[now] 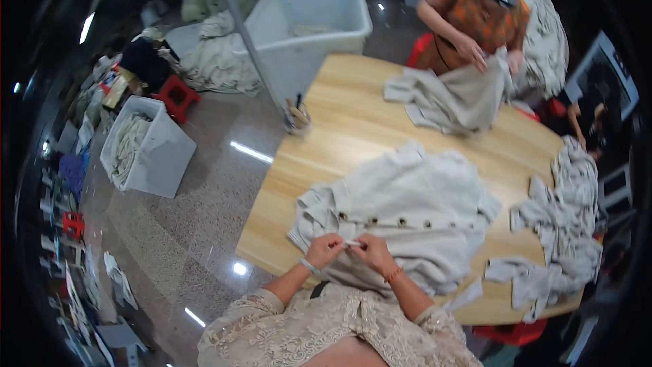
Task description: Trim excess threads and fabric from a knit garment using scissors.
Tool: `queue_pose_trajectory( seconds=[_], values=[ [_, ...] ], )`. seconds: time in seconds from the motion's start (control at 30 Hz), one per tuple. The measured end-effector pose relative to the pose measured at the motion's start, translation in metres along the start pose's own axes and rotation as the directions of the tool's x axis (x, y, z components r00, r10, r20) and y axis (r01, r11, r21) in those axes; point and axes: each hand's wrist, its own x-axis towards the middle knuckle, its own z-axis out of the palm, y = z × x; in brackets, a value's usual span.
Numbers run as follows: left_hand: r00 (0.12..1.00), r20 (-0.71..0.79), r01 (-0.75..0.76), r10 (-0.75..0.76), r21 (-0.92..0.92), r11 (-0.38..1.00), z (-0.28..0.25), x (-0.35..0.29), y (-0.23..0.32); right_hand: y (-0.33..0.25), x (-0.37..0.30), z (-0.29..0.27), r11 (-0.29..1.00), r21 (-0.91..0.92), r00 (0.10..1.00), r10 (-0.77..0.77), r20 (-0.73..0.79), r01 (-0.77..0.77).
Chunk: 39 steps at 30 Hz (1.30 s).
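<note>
A pale grey knitted cardigan lies spread on the wooden table in front of me, a row of dark buttons running across it. Over its near left part, my left hand is closed in a pinch. Close beside it my right hand pinches too. Between the fingertips of both hands is a small whitish bit; whether it belongs to the cardigan or is loose, I cannot tell. A bracelet circles each wrist.
Across the table a person in an orange patterned top handles another pale garment. Pale knitwear is heaped at the right edge. Left stand a pole, a large white bin and a smaller one.
</note>
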Motion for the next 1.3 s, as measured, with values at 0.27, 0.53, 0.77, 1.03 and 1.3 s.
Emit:
queue_pose_trajectory(
  seconds=[0.27,0.53,0.77,1.03,1.3],
  values=[
    [0.924,-0.011,0.303,-0.381,-0.585,0.753,0.004,0.035,-0.028,0.006,-0.007,0.000,0.994,-0.060,0.995,-0.094,-0.012,0.093],
    [0.819,-0.018,0.337,-0.574,-0.795,0.505,0.039,0.075,-0.013,-0.001,-0.007,0.001,0.988,-0.095,0.992,-0.125,-0.032,0.122],
    [0.810,-0.262,0.147,-0.524,-0.774,0.615,0.044,0.077,-0.008,-0.004,-0.011,0.002,0.989,-0.099,0.992,-0.118,-0.035,0.114],
    [0.769,-0.114,0.205,-0.629,-0.887,0.413,0.039,0.088,0.009,-0.006,-0.014,0.000,0.990,-0.079,0.992,-0.117,-0.037,0.114],
    [1.000,-0.007,0.023,-0.025,-0.174,0.984,0.024,0.056,0.008,-0.021,-0.008,-0.013,0.958,-0.193,0.949,-0.248,-0.195,0.211]
  ],
)
